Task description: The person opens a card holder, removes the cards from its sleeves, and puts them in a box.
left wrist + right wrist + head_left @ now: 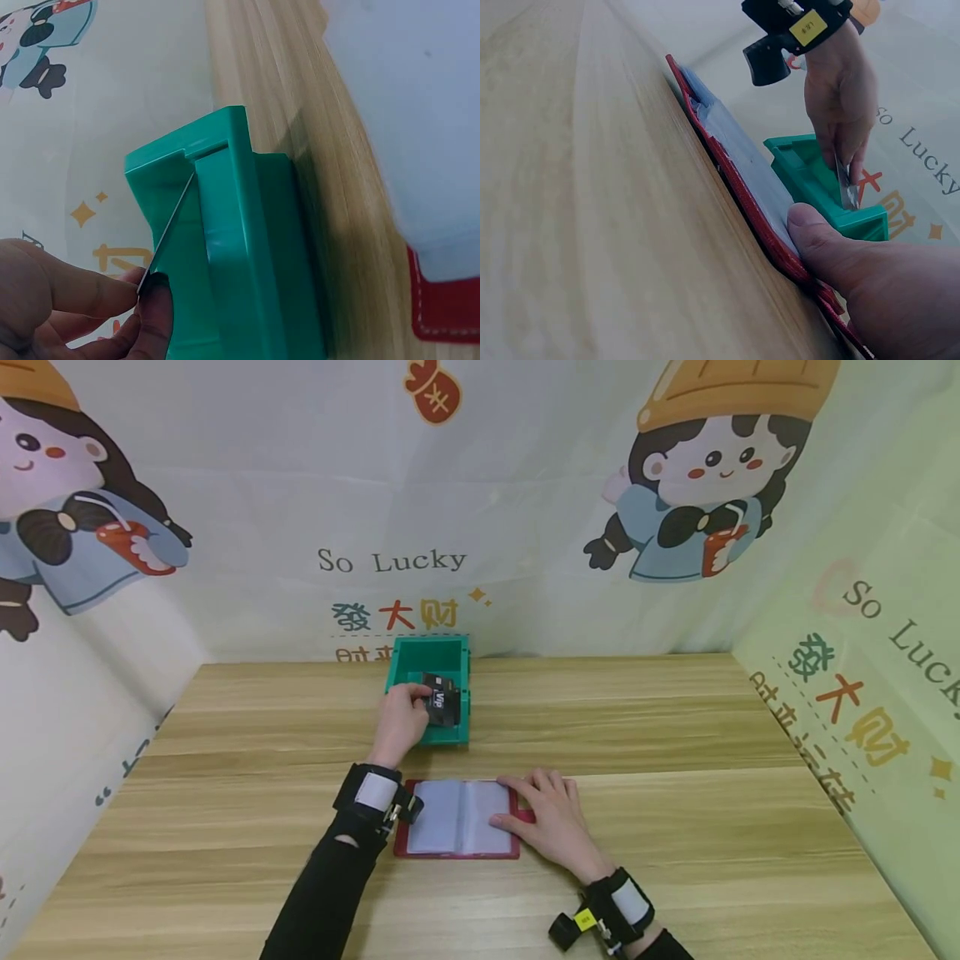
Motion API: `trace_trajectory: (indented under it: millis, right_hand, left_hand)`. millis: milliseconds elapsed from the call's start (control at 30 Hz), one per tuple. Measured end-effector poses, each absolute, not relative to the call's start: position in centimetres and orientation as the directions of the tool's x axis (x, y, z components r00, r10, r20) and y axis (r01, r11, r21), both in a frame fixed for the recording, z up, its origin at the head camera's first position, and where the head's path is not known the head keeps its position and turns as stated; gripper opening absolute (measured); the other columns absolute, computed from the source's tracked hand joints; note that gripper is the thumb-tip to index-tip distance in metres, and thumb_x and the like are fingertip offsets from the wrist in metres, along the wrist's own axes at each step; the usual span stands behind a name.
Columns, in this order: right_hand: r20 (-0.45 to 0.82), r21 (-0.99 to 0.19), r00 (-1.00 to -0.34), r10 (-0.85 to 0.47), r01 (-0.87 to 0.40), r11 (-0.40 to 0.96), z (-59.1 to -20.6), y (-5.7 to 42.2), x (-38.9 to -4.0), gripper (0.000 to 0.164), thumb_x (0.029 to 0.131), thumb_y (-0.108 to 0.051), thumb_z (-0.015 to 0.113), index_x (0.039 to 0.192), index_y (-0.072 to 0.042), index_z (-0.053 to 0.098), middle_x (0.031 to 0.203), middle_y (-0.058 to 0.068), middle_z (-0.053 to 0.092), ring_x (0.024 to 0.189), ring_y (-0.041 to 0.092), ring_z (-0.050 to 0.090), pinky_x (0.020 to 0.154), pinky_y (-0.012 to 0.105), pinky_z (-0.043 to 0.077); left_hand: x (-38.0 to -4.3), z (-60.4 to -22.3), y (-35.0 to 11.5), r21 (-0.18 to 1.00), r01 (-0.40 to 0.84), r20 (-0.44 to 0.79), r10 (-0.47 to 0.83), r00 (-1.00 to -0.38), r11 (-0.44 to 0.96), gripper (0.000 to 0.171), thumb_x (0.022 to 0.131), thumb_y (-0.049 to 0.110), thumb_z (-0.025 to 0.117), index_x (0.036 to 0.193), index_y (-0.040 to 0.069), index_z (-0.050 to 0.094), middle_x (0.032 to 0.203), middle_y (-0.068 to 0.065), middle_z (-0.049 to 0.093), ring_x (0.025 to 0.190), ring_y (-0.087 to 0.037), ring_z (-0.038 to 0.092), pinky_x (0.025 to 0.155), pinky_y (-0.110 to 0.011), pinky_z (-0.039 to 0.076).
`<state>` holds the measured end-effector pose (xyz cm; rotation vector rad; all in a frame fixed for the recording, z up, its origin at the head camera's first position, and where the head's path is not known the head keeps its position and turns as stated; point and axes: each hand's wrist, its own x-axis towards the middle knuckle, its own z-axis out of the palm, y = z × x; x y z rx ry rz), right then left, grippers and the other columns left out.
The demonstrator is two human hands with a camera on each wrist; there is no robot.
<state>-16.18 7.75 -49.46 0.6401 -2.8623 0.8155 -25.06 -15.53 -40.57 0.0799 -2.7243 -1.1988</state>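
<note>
A black card marked "Vip" is pinched by my left hand above the green plastic bin. In the left wrist view the card shows edge-on between thumb and fingertips over the bin. An open red card holder with clear sleeves lies on the wooden table in front of the bin. My right hand rests flat on its right page, fingers straight, thumb pressing the sleeve. The right wrist view also shows the left hand with the card at the bin.
The wooden table stretches wide to both sides of the holder and bin. Printed cartoon backdrop walls enclose the table at the back, left and right. Both wrists wear black camera straps.
</note>
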Motion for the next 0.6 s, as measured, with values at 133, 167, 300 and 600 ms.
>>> trace_trajectory:
  millis: [133,167,300,600]
  right_hand:
    - [0.194,-0.488,-0.909,-0.369,-0.416,0.767,-49.4,7.8,-16.2,0.055,0.087,-0.051,0.073,0.132,-0.021,0.065,0.092,-0.004,0.050,0.093,0.017,0.040,0.082,0.035,0.023]
    - [0.193,-0.489,-0.910,-0.368,-0.414,0.767,-49.4,7.8,-16.2,0.055,0.087,-0.051,0.073,0.132,-0.021,0.065,0.092,-0.004,0.050,0.093,0.016,0.040,0.082,0.035,0.023]
    - [0.191,-0.492,-0.911,-0.364,-0.410,0.768,-49.5,7.7,-16.2,0.055,0.087,-0.051,0.073,0.132,-0.021,0.065,0.091,-0.004,0.049,0.092,0.016,0.040,0.082,0.035,0.023]
    - [0.191,-0.487,-0.911,-0.365,-0.411,0.771,-49.5,7.8,-16.2,0.054,0.087,-0.051,0.073,0.132,-0.022,0.065,0.091,-0.004,0.049,0.092,0.016,0.039,0.082,0.035,0.023]
  left_hand:
    - [-25.8,-40.9,-15.2,0.746,-0.008,0.093,-0.116,-0.989,0.666,0.032,0.097,-0.005,0.045,0.117,-0.008,0.069,0.123,-0.027,0.068,0.109,-0.036,0.063,0.091,-0.047,0.051]
    - [-26.0,-41.0,-15.2,0.748,-0.014,0.083,-0.116,-0.990,0.663,0.032,0.096,-0.005,0.044,0.118,-0.008,0.069,0.123,-0.027,0.068,0.108,-0.036,0.063,0.090,-0.046,0.050]
    - [-26.5,-41.4,-15.0,0.739,-0.037,0.056,-0.117,-0.992,0.673,0.034,0.095,-0.005,0.044,0.118,-0.007,0.069,0.123,-0.026,0.068,0.099,-0.032,0.060,0.081,-0.038,0.046]
    - [-26.5,-42.5,-14.6,0.692,-0.051,0.052,-0.120,-0.991,0.720,0.034,0.094,-0.005,0.047,0.119,-0.006,0.069,0.123,-0.026,0.068,0.092,-0.036,0.065,0.070,-0.039,0.050]
